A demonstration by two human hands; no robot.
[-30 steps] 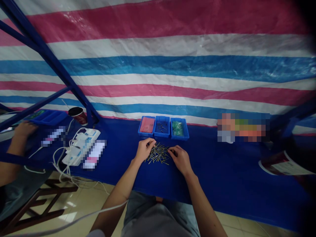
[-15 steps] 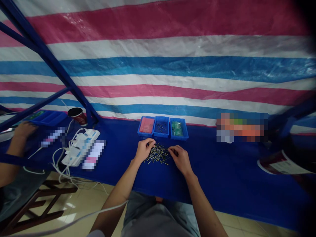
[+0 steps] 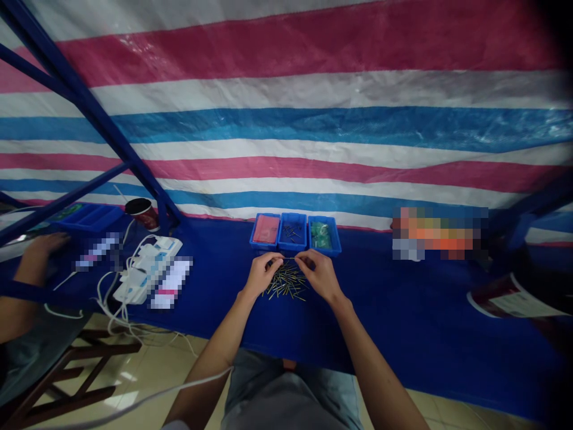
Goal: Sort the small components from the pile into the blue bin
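1. Hands: 2. The left hand (image 3: 267,276) and right hand (image 3: 320,276) were just above the loose pile of metal pins (image 3: 285,284) on the desk (image 3: 403,316).
2. Held item: 1 thin metal pin (image 3: 290,258), just beyond the pile. Long axis ran level, left to right, with one end toward each hand.
3. The fingers (image 3: 278,259) of both hands were pinched shut on that pin, one hand at each end.
4. Pile: dozens, too many to count, crossed and pointing every way.
5. Blue plastic trays (image 3: 292,232): 3 in a row beyond the pile. The left held something pink, the middle dark pins, the right something green.
6. Left of the pile: 1 power strip (image 3: 147,270), 1 paper cup (image 3: 142,214), and a co-worker's hand (image 3: 45,246).
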